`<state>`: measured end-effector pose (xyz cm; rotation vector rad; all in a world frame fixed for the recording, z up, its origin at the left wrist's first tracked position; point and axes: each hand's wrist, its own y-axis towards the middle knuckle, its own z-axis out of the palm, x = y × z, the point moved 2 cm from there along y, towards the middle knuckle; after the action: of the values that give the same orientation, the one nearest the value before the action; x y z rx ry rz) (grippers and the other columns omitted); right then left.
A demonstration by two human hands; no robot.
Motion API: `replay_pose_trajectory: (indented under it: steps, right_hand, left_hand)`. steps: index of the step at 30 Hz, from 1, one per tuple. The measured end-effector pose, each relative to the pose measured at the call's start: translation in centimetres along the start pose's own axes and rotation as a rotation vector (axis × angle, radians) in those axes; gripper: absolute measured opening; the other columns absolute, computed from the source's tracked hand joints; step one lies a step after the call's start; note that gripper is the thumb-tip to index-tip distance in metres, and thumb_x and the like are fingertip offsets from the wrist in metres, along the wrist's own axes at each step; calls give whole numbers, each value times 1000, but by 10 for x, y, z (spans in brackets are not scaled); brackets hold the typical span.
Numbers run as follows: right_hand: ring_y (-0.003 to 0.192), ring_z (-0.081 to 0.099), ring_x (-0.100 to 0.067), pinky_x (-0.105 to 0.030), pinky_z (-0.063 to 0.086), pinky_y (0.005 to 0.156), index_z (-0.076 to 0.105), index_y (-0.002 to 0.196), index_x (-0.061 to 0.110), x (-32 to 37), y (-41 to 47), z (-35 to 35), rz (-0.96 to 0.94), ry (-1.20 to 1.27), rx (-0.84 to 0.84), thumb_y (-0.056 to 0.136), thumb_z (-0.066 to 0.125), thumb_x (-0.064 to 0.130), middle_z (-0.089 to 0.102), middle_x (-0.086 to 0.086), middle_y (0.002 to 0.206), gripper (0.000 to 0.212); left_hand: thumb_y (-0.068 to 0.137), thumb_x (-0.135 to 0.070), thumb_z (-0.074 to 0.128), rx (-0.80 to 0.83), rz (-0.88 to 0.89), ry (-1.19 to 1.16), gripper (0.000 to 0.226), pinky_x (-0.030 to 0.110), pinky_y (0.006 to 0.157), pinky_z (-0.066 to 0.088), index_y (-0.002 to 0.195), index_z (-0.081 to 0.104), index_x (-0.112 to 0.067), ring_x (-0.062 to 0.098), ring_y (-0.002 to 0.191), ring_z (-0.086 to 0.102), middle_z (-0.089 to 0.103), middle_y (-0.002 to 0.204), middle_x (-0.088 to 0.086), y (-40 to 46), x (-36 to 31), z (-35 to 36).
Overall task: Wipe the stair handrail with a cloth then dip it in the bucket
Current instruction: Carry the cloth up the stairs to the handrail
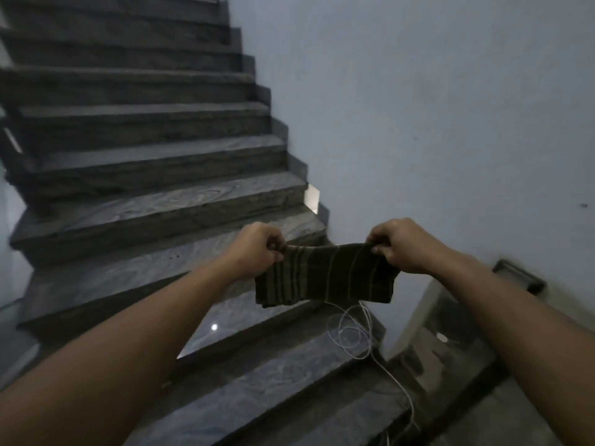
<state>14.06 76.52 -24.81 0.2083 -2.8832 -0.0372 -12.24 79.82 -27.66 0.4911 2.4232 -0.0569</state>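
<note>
A dark olive cloth (pixel 325 275) with thin pale stripes hangs stretched between both my hands, in front of me above the lower steps. My left hand (pixel 256 247) pinches its upper left corner. My right hand (pixel 401 244) grips its upper right corner. The cloth is folded and its lower edge hangs free. No bucket shows in the head view. At the far left edge a dark rail part (pixel 11 140) is only partly visible and blurred.
Grey marble stairs (pixel 145 149) climb ahead and to the left. A pale wall (pixel 434 107) runs along the right. A white cord (pixel 357 336) lies coiled on a lower step. A dark fixture (pixel 518 278) sits low on the wall, above a light slab (pixel 415 320).
</note>
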Motion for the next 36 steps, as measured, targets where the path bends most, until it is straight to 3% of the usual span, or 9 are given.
replay_pose_trajectory:
  steps: [4, 8, 13, 15, 18, 20, 30, 36]
  right_hand:
    - [88, 62, -18, -29, 49, 79, 72, 104, 16, 51, 98, 7, -140, -4, 3, 86, 64, 14, 70, -6, 103, 20]
    - [79, 58, -13, -26, 44, 72, 74, 100, 16, 105, 196, 2, -229, 12, -7, 82, 68, 16, 72, -7, 97, 18]
    - [79, 60, -13, -32, 53, 78, 73, 100, 21, 172, 299, -25, -320, 44, 6, 84, 67, 18, 71, -3, 98, 18]
    - [76, 59, -11, -28, 50, 75, 73, 99, 21, 195, 333, -39, -368, 62, -27, 84, 66, 17, 72, -2, 97, 17]
    - [82, 64, -17, -30, 51, 76, 73, 99, 21, 225, 382, -59, -429, 70, -65, 84, 66, 16, 73, -4, 98, 18]
    - [82, 61, -14, -30, 49, 75, 72, 100, 22, 242, 414, -72, -480, 86, -53, 85, 64, 16, 71, -3, 99, 18]
    - [87, 63, -16, -36, 54, 82, 70, 103, 21, 313, 565, -133, -640, 146, -4, 86, 63, 14, 69, -2, 98, 19]
    - [91, 63, -17, -40, 55, 82, 67, 105, 21, 370, 636, -195, -761, 166, 48, 88, 59, 14, 67, -2, 101, 20]
  left_hand:
    - [83, -11, 70, -105, -101, -9, 9, 25, 65, 47, 83, 67, -20, 14, 81, 61, 64, 82, -3, 31, 65, -56]
    - [86, -13, 68, -150, -201, -24, 6, 26, 69, 50, 91, 68, -17, 14, 83, 61, 64, 87, -1, 68, 118, -125]
    - [83, -13, 71, -245, -296, -9, 18, 22, 59, 43, 75, 64, -28, 15, 80, 62, 63, 77, -6, 107, 158, -219]
    - [81, -13, 73, -308, -325, 28, 17, 23, 58, 42, 73, 65, -26, 17, 81, 63, 64, 75, -5, 121, 165, -254]
    - [83, -12, 71, -356, -358, 25, 4, 34, 71, 54, 87, 70, -14, 21, 86, 65, 68, 87, 5, 138, 171, -301]
    - [86, -11, 68, -373, -373, -3, 6, 39, 78, 57, 92, 69, -13, 21, 87, 65, 68, 90, 7, 149, 174, -328]
    - [85, -11, 69, -523, -520, 19, 9, 39, 79, 58, 84, 67, -20, 19, 88, 66, 69, 89, 4, 230, 200, -437]
    - [86, -13, 68, -627, -578, 54, 10, 30, 71, 56, 82, 66, -22, 13, 82, 65, 66, 83, -1, 262, 192, -523]
